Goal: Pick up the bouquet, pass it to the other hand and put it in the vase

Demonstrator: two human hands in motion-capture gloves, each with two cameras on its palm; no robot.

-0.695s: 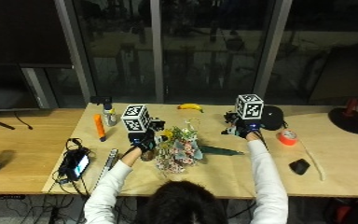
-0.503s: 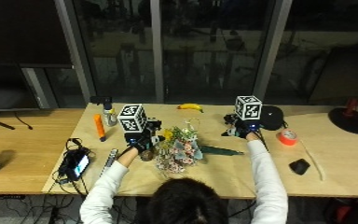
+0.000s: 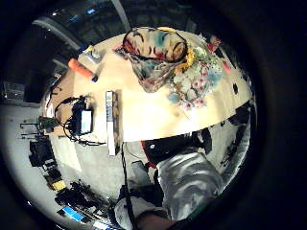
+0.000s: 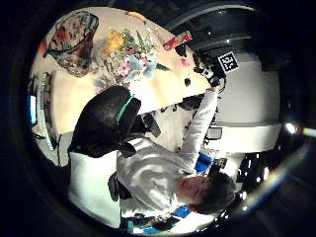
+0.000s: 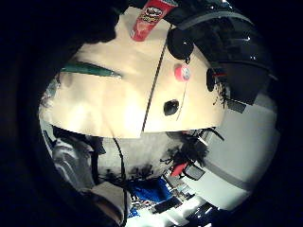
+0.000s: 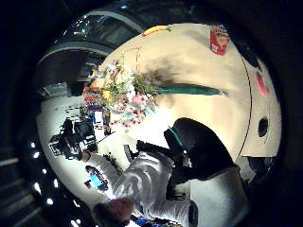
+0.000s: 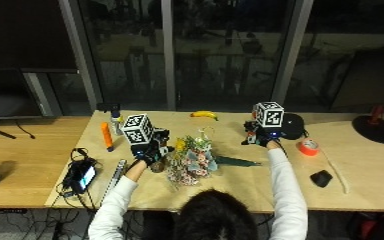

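- The left hand (image 7: 151,151) hovers low over the counter (image 7: 59,175), just beside the flower heads; whether its grip is spread or curled cannot be told, and nothing shows in it.
- The vase (image 3: 152,52), a floral-patterned vessel with a dark rim, stands on the counter touching the flowers, close under the left palm. In the outside view it merges with the blooms, so its exact outline there is unclear.
- The bouquet (image 7: 191,159) lies on its side on the counter in front of the person, mixed yellow, white and pink heads toward the vase, its green wrapped stem (image 7: 237,161) pointing toward the right side.
- The right hand (image 7: 264,136) hangs above the counter, beyond the stem's tip and apart from it; its grip cannot be read, and it appears to carry nothing.
- Judged from this, no step is complete: the bouquet is not lifted, not passed, and not in the vase. The pick-up, the hand-over and the placing all remain, and which hand will take the flowers first cannot be told.
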